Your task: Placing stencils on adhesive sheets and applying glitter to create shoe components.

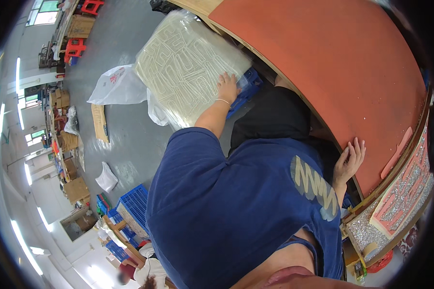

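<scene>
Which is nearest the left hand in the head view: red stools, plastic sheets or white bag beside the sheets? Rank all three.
1. Plastic sheets: directly under the left hand, touching it.
2. White bag: just left of the sheets.
3. Red stools: upper left, well beyond the bag.

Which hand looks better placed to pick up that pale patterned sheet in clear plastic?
Probably the left hand: it lies on the patterned sheet, fingers spread near its edge. The right hand rests at the edge of the red tabletop, away from the sheet.
</scene>
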### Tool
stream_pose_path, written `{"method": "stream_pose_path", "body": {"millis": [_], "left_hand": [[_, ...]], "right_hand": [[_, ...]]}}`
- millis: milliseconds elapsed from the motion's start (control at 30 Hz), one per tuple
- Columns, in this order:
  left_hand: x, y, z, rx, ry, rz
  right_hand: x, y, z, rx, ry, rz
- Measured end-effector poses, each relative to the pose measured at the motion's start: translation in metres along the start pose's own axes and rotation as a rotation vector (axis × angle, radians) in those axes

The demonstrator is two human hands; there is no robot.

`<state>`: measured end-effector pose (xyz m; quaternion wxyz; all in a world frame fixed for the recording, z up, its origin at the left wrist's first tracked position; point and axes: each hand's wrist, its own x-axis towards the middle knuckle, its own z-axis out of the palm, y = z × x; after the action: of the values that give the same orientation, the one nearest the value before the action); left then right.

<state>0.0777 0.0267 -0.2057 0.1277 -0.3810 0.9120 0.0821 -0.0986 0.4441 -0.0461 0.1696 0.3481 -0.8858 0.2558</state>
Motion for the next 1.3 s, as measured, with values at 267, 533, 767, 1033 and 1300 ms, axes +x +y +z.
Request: {"method": "stream_pose_path", "body": {"millis": [267, 533, 767, 1033, 1300], "left_hand": [[0.016, -0.049, 0.032, -0.005, 0.081, 0.253], [0.007, 0.009, -0.009, -0.023, 0.04, 0.133], [0.027, -0.04, 0.026, -0.3, -0.003, 0.34], [0.02, 0.002, -0.017, 0.065, 0.054, 0.34], [0.003, -0.016, -0.026, -0.315, 0.21, 0.287]], "right_hand": [[0.0, 0.001, 0.004, -0.017, 0.027, -0.002], [0.0, 0.001, 0.005, -0.014, 0.013, -0.001], [0.005, -0.005, 0.001, -0.042, 0.017, 0.006], [0.055, -0.09, 0.022, 0.791, -0.378, 0.023], [0.083, -0.156, 0.18, 1.211, -1.289, 0.665]]}}
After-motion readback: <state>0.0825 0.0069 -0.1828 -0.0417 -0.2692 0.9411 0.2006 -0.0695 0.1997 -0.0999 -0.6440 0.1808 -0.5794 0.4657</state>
